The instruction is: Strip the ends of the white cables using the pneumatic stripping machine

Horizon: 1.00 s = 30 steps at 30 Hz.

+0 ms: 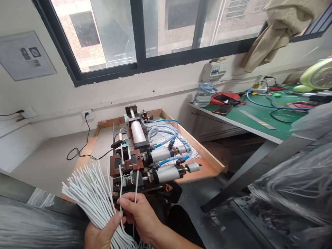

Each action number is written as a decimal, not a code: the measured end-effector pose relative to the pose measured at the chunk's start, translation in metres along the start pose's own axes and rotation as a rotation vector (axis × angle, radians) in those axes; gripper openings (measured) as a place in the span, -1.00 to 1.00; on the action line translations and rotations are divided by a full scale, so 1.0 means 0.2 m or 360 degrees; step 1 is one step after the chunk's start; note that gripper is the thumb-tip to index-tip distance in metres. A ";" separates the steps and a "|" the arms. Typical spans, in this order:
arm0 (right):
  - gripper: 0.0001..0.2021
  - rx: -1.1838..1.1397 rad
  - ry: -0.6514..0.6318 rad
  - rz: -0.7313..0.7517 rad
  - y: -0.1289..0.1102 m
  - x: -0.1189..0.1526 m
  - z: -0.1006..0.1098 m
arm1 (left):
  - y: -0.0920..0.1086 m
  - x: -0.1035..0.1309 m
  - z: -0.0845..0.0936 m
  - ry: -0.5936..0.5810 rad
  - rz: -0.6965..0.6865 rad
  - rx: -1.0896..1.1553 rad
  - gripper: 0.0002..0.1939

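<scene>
My left hand (100,231) is closed around a thick bundle of white cables (89,193), whose cut ends fan out up and to the left. With thumb and fingertips my right hand (141,214) pinches a single white cable (121,180) just right of the bundle. A second white cable (137,183) runs down through the fingers of that same hand. Both single cables reach up to the brown blocks (126,163) at the front of a pneumatic machine (137,138). Their tips are hidden at the blocks. My left thumb lies close to the pinched cable.
A low wooden-edged tray (207,152) surrounds the machine, with blue air hoses (166,129) and white scraps inside. At right stands a green table (246,117) with a water jug (203,95), a phone (223,109) and a fan (317,76). Plastic-wrapped bundles (298,173) fill the lower right.
</scene>
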State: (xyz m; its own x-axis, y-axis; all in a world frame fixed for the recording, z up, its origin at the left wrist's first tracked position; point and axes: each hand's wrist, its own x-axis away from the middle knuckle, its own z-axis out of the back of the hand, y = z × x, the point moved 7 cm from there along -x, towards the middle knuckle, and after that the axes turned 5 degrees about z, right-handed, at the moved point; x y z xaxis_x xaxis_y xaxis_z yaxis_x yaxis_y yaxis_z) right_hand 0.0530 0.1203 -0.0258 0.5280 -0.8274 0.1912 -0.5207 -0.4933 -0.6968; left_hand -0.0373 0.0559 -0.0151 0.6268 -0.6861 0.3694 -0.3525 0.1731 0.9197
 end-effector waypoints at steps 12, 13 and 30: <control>-0.80 -0.0062 0.0287 0.0083 -0.01 -0.02 0.10 | -0.11 -0.06 0.04 -0.0019 0.0344 0.0147 -0.53; -0.81 -0.0076 0.0294 0.0066 -0.01 -0.03 0.09 | -0.11 -0.05 0.04 -0.0013 0.0337 0.0137 -0.52; -0.71 -0.0022 -0.0003 -0.0059 0.02 0.01 -0.01 | -0.11 -0.02 0.05 -0.0022 0.0116 -0.0101 -0.68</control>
State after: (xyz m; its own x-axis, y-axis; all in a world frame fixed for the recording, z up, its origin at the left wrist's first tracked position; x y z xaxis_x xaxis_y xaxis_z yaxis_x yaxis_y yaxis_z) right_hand 0.0512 0.1164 -0.0275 0.5483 -0.8080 0.2157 -0.5100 -0.5275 -0.6794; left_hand -0.0385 0.0485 -0.0377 0.5910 -0.6797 0.4344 -0.3519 0.2673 0.8971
